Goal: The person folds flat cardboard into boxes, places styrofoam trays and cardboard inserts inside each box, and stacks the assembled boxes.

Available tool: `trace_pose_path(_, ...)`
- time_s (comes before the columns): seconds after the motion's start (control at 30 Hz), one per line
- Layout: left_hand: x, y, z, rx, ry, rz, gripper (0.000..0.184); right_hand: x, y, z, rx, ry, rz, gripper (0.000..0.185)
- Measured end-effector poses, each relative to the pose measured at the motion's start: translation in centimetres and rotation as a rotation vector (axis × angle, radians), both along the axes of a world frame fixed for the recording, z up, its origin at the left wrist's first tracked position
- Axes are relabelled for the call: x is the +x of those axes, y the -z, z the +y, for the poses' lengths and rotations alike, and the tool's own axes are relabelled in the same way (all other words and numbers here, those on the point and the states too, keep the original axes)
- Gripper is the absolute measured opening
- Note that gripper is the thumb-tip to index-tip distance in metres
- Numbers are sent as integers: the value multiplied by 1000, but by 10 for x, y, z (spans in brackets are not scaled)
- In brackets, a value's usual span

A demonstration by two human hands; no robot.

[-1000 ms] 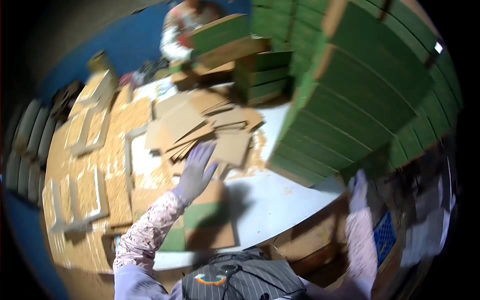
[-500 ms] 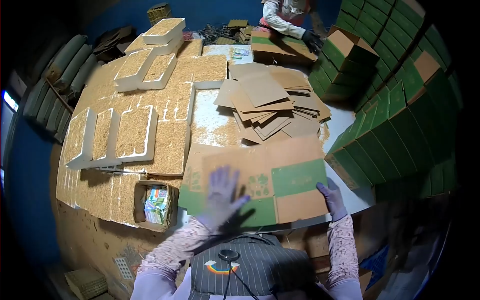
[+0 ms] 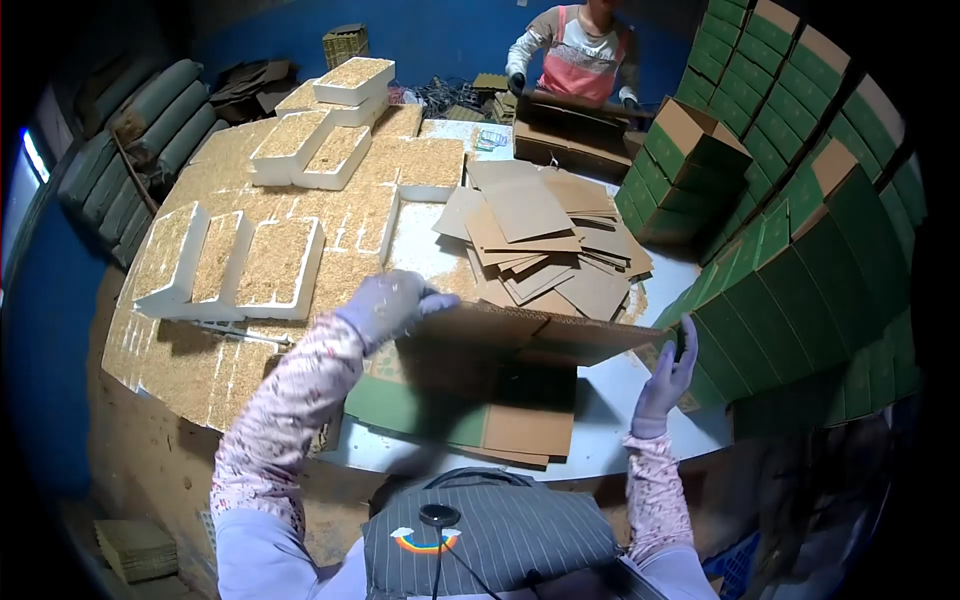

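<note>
A folded cardboard carton (image 3: 520, 332) stands tilted up over the table, its top edge running across in front of me. My left hand (image 3: 393, 306), in a pale purple glove, grips the carton's upper left corner. By its right end is my right hand (image 3: 665, 385), gloved alike, with fingers stretched upward and apart; whether it touches the edge I cannot tell. Below the raised carton lies another flat green and brown carton (image 3: 415, 402), partly in shadow.
Loose cardboard sheets (image 3: 530, 210) are piled beyond the carton. White trays (image 3: 280, 268) filled with tan grains stand at left. Green boxes (image 3: 800, 270) are stacked high at right. Across the table, a person (image 3: 580, 55) in dark gloves handles a brown box (image 3: 570, 145).
The carton that lay flat has been lifted and tilted upright. My left hand has moved up and left from its face to its corner. My right hand has opened. The other person has straightened up.
</note>
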State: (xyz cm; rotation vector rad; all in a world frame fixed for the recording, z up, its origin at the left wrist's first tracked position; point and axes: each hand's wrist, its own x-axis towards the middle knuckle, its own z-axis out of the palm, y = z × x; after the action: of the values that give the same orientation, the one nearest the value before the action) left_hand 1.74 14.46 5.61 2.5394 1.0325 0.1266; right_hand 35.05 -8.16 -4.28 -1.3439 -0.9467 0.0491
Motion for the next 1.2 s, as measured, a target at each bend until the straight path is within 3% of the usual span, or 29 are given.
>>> trace_pose_path(0.03, 6, -12, 10, -176, -23, 81, 58, -36, -43, 6, 85, 95, -224, 46)
trace_pose_path(0.1, 11, -17, 31, -407, -33, 139, 58, -59, -66, 29, -422, 94, -962, 45)
trace_pose_path(0.2, 16, -23, 48, -461, 47, 106, 56, -40, -36, 45, -423, -2, -1072, 46)
trace_pose_path(0.3, 18, -14, 39, -386, -63, 31, 48, -28, 0, 17, -187, -37, -1164, 34)
trace_pose_path(0.33, 20, -3, 36, -19, -28, -47, 43, -26, -3, 19, -137, -67, -1133, 26)
trace_pose_path(0.37, 22, -2, 24, 345, 7, -115, 48, -27, -16, 25, -164, -141, -941, 13)
trace_pose_path(0.43, 17, -22, -21, 452, 76, -119, 61, -26, -50, 34, -152, -414, -854, 6)
trace_pose_path(0.47, 11, -55, -55, 336, 143, -40, 69, -31, -66, 36, -35, -577, -964, 15)
trace_pose_path(0.53, 12, -40, -82, 251, 455, -236, 60, -68, -77, 47, -191, -883, -1109, 20)
trace_pose_path(0.57, 18, -37, -91, 144, 570, 28, 48, -90, -72, 51, -258, -991, -1196, 24)
trace_pose_path(0.6, 32, -3, -93, 75, 643, 212, 47, -104, -36, 54, -354, -1159, -989, 27)
trace_pose_path(0.63, 38, 47, -93, 308, 788, 205, 48, -111, 0, 54, -444, -1309, -786, 31)
trace_pose_path(0.67, 42, 94, -88, 518, 809, -77, 50, -115, -19, 42, -800, -1361, -1259, 29)
trace_pose_path(0.7, 42, 95, -85, 659, 793, -231, 55, -108, 1, 38, -873, -1401, -1278, 28)
trace_pose_path(0.73, 41, 96, -81, 801, 754, -385, 60, -98, -10, 36, -749, -1279, -1173, 33)
trace_pose_path(0.77, 38, 98, -80, 830, 478, -399, 67, -84, -28, 31, -634, -1161, -1063, 40)
trace_pose_path(0.83, 24, 100, -71, 809, -51, -183, 70, -41, -47, 12, -652, -951, -1139, 56)
trace_pose_path(0.87, 21, 89, -68, 787, -170, -330, 66, -31, -56, 1, -656, -965, -1144, 56)
trace_pose_path(0.9, 23, 90, -64, 778, -179, -330, 66, -25, -63, -13, -828, -1052, -828, 60)
trace_pose_path(0.97, 37, 94, -63, 918, -161, -156, 62, -25, -63, -24, -1007, -1089, -476, 64)
trace_pose_path(1.0, 39, 86, -64, 893, -180, -196, 56, -31, -55, -9, -1012, -907, -53, 69)
trace_pose_path(1.03, 34, 63, -65, 627, -123, -175, 52, -34, -43, 4, -976, -693, 354, 74)
trace_pose_path(1.1, 15, 29, -89, 210, 117, -138, 56, -27, -2, 25, -999, -487, 20, 78)
trace_pose_path(1.17, -11, 43, -119, 131, 403, -280, 72, -26, -4, 35, -1065, -606, 386, 85)
trace_pose_path(1.2, -28, 59, -130, 290, 529, -198, 76, -25, -3, 38, -1098, -681, 307, 88)
